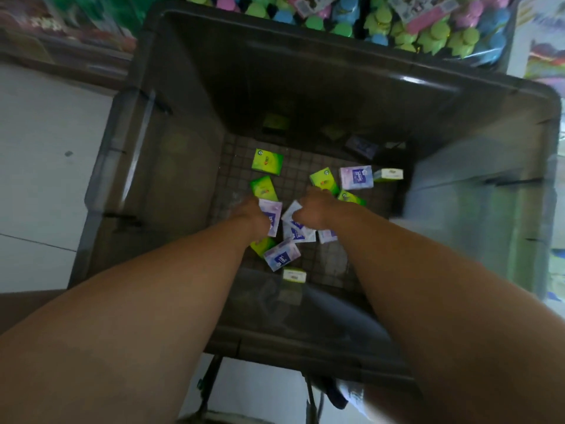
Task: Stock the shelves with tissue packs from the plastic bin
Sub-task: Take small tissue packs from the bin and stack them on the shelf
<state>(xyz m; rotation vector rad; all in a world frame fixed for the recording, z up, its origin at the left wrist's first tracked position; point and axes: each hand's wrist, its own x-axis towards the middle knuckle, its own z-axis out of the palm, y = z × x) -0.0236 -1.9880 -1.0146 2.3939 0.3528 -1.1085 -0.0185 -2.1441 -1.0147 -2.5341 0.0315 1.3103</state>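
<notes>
Left grip [251,216] clasps a purple pack [271,218]; right grip [315,209] clasps a second pack [295,224]. A loose pack [279,255] lies slantwise just nearward of both.

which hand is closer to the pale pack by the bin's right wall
Right. The right hand sits just left of the pale pack and nearer the camera; the left hand is farther left, past the right hand.

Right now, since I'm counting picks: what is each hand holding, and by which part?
The left hand grips a purple tissue pack by its left long edge; the right hand pinches a second purple pack by its right end.
</notes>
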